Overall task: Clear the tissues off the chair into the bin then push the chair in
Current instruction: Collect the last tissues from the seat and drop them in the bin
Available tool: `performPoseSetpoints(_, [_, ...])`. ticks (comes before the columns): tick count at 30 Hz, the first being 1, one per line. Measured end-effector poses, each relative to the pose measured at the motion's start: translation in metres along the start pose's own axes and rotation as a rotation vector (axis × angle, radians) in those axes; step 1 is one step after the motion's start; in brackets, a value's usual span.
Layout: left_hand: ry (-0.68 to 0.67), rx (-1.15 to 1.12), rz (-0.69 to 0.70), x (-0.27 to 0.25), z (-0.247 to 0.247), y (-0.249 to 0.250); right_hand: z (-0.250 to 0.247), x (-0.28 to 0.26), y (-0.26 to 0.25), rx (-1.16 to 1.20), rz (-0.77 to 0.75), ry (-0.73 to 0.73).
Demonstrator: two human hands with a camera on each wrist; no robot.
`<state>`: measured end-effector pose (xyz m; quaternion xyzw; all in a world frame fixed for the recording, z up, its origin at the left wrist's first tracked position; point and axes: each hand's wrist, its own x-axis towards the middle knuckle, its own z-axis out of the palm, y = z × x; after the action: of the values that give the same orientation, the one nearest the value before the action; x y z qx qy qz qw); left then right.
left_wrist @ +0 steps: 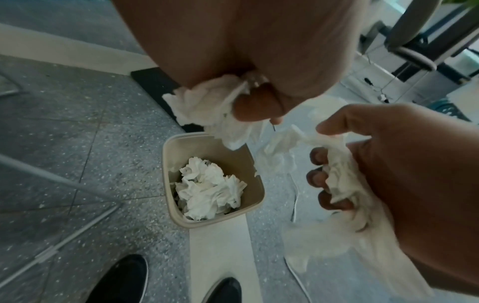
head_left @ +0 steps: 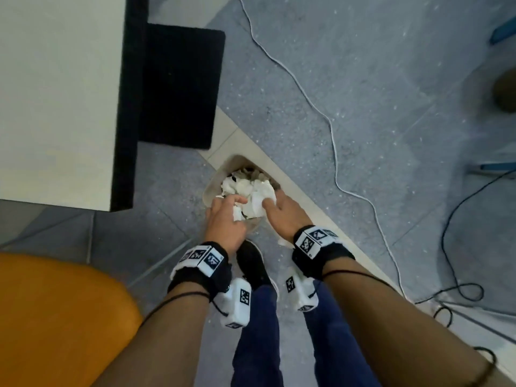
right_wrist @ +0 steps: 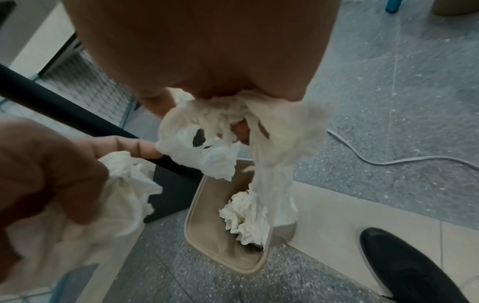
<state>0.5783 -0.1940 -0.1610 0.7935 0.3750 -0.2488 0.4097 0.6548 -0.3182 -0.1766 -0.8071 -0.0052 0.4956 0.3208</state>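
Directly above the small beige plastic bin [left_wrist: 255,185], left hand [head_left: 226,220] and right hand [head_left: 282,212] each clutch crumpled white tissues [head_left: 255,198]; both should let go squarely over the opening.

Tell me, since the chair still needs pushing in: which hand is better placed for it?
Left, probably. The left hand is on the orange chair's side; both hands still hold tissues above the bin.

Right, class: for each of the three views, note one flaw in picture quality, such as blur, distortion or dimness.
Head view: wide-angle bending of the desk edge.
Left wrist view: right hand and its tissue soft, smeared.
Right wrist view: dim; left hand a blurred mass, bin sharper.
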Motion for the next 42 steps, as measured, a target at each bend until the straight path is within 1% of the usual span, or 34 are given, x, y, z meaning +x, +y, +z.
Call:
performPoseSetpoints(4, [0.038, 0.018, 0.020, 0.051, 0.030, -0.037, 0.027, 0.052, 0.016, 0.029, -0.009, 0.024])
performPoseSetpoints(8, [0.045, 0.062, 0.058, 0.093, 0.051, -0.067, 0.057, 0.101, 0.025, 0.092, -0.024, 0.029])
performPoseSetpoints(12, [0.098, 0.100, 0.127, 0.133, 0.067, -0.090, 0.082, 0.148, 0.038, 0.139, 0.015, 0.010])
performPoseSetpoints(14, [0.130, 0.114, 0.112, 0.154, 0.074, -0.098, 0.091, 0.169, 0.045, 0.142, 0.042, -0.001])
performPoseSetpoints(16, [0.145, 0.173, 0.108, 0.174, 0.080, -0.105, 0.095, 0.186, 0.051, 0.178, 0.081, -0.021])
performPoseSetpoints(19, [0.085, 0.260, 0.094, 0.200, 0.095, -0.114, 0.098, 0.207, 0.061, 0.253, 0.140, -0.040])
performPoseSetpoints(22, [0.015, 0.313, 0.040, 0.222, 0.106, -0.117, 0.103, 0.223, 0.067, 0.333, 0.116, -0.083])
performPoseSetpoints(25, [-0.059, 0.365, 0.032, 0.231, 0.109, -0.116, 0.104, 0.235, 0.068, 0.403, 0.139, -0.054])
performPoseSetpoints(27, [-0.074, 0.366, 0.042, 0.224, 0.106, -0.112, 0.101, 0.229, 0.066, 0.402, 0.122, -0.076])
performPoseSetpoints(29, [-0.070, 0.332, 0.061, 0.210, 0.098, -0.107, 0.094, 0.216, 0.064, 0.411, 0.104, -0.060])
performPoseSetpoints(32, [-0.083, 0.303, 0.103, 0.179, 0.080, -0.106, 0.077, 0.181, 0.062, 0.415, 0.105, -0.052])
performPoseSetpoints(35, [-0.082, 0.328, 0.132, 0.138, 0.061, -0.104, 0.056, 0.135, 0.066, 0.380, 0.036, -0.078])
performPoseSetpoints(39, [-0.100, 0.367, 0.113, 0.066, 0.035, -0.096, 0.028, 0.062, 0.078, 0.214, 0.035, -0.077])
performPoseSetpoints(42, [-0.152, 0.376, 0.063, 0.001, 0.012, -0.089, 0.002, 0.005, 0.091, 0.020, 0.040, -0.080])
